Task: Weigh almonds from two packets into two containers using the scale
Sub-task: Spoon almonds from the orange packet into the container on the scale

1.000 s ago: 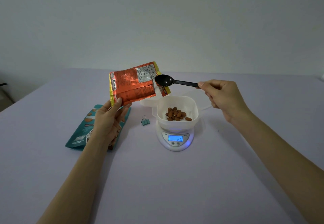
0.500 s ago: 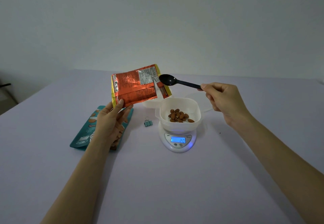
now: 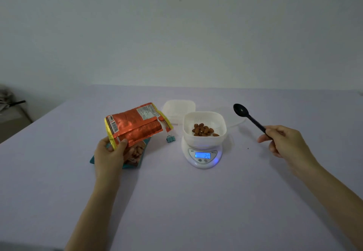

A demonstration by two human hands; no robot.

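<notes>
- Almonds (image 3: 204,130) lay in a small heap in the white container (image 3: 204,125) on the scale (image 3: 203,155), right of centre in the frame; its lit display read what looked like 20.
- My left hand (image 3: 110,154) pinched the lower corner of the orange packet (image 3: 137,126) between thumb and fingers, holding it tilted at centre left, above the teal packet (image 3: 135,155) lying flat on the desk (image 3: 176,201).
- My right hand (image 3: 282,140) was closed around the handle of the black spoon (image 3: 248,118), bowl up and apparently empty, at the right, well apart from the container.
- I judged the orange packet light, crinkly and floppy; a corner grip lets it sag, so holding nearer the mouth would steer pouring better. Loose almonds roll and bounce easily.
- A second container (image 3: 179,109) sat just behind the scale, and a small binder clip (image 3: 170,139) lay between packet and scale.
- The near desk was open, giving both arms plenty of room; its edges were far from the work.
</notes>
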